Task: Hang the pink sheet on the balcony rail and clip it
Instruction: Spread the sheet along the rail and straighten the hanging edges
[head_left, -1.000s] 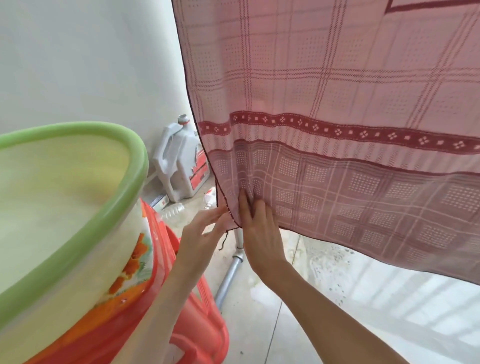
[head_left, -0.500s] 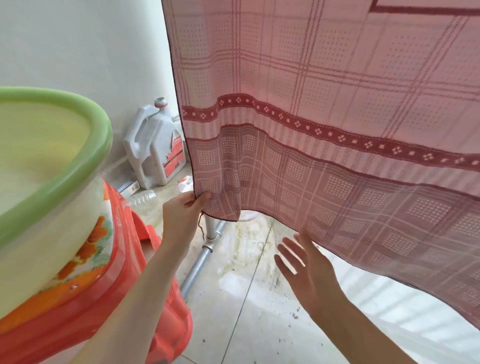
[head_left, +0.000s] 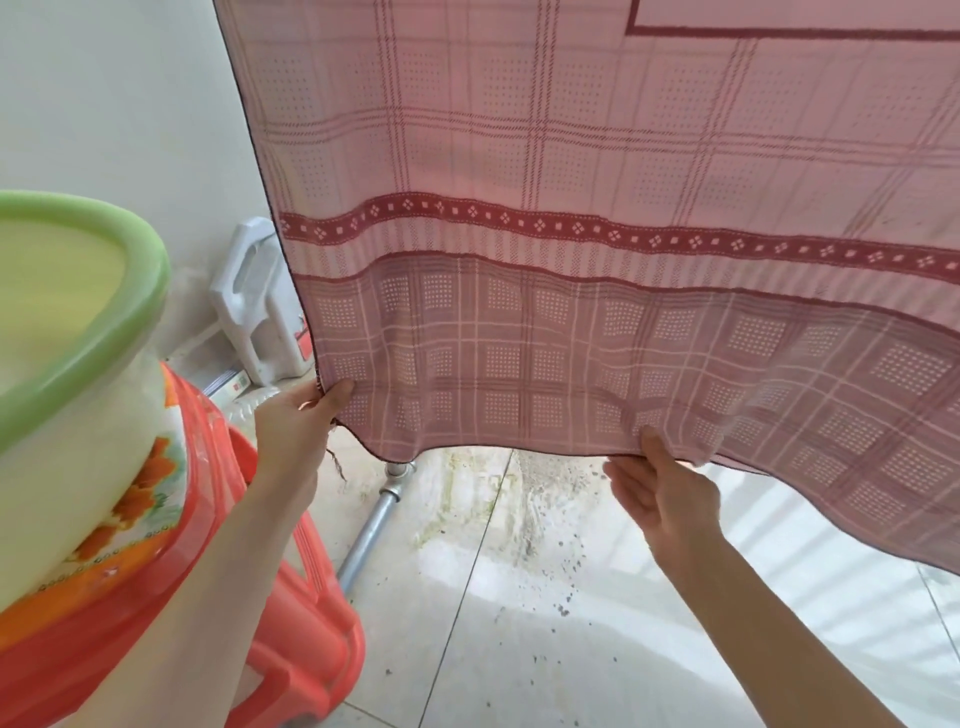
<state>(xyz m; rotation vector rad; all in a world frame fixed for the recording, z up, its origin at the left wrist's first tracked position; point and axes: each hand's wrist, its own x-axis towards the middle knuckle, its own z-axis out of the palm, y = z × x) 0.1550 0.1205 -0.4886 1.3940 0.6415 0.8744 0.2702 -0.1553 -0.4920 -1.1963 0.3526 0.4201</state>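
The pink checked sheet (head_left: 571, 156) hangs down from above and fills the upper right of the view, with a dark red patterned band across it. The rail it hangs from is out of view and no clips are visible. My left hand (head_left: 296, 431) pinches the sheet's lower left corner. My right hand (head_left: 660, 488) pinches the bottom hem further right, thumb on the front of the cloth. Between my hands the hem is stretched nearly flat; to the right it sags.
A green-rimmed pale basin (head_left: 78, 322) sits on an orange plastic stool (head_left: 291, 634) at the left, close to my left arm. A white jug (head_left: 254, 306) stands by the wall. A metal pipe (head_left: 374, 525) runs along the tiled floor (head_left: 545, 623).
My right hand let go near the corner, swung out to the right with fingers spread, and now pinches the hem further along. My left hand kept the corner. The hem is spread wider.
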